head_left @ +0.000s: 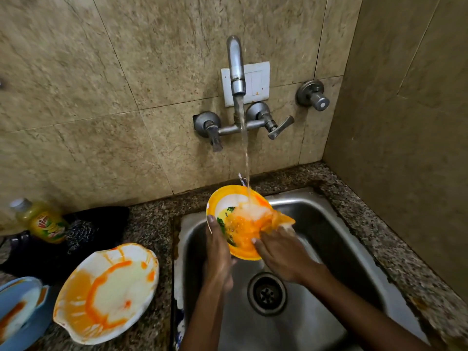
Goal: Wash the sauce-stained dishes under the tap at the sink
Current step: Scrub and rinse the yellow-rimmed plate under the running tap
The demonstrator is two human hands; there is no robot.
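Note:
Water runs from the wall tap (pixel 236 69) onto an orange-rimmed bowl (pixel 228 198) held tilted over the steel sink (pixel 316 224). My left hand (pixel 219 252) grips the bowl's left rim, thumb over the edge. My right hand (pixel 281 254) presses an orange, sauce-soaked cloth (pixel 276 220) against the bowl's inside; the fingers lie fairly straight on it. Orange sauce and green bits cover the bowl's inner face. A white shell-shaped plate (pixel 109 292) smeared with orange sauce lies on the counter to the left. A blue plate (pixel 17 312) with sauce sits at the bottom left corner.
A yellow dish-soap bottle (pixel 41 220) lies on a dark cloth (pixel 96 224) at the back left. The drain (pixel 267 292) sits mid-sink. Tap handles (pixel 278 126) and a separate valve (pixel 315 96) project from the tiled wall. A granite counter (pixel 379 224) rims the sink; a wall closes the right side.

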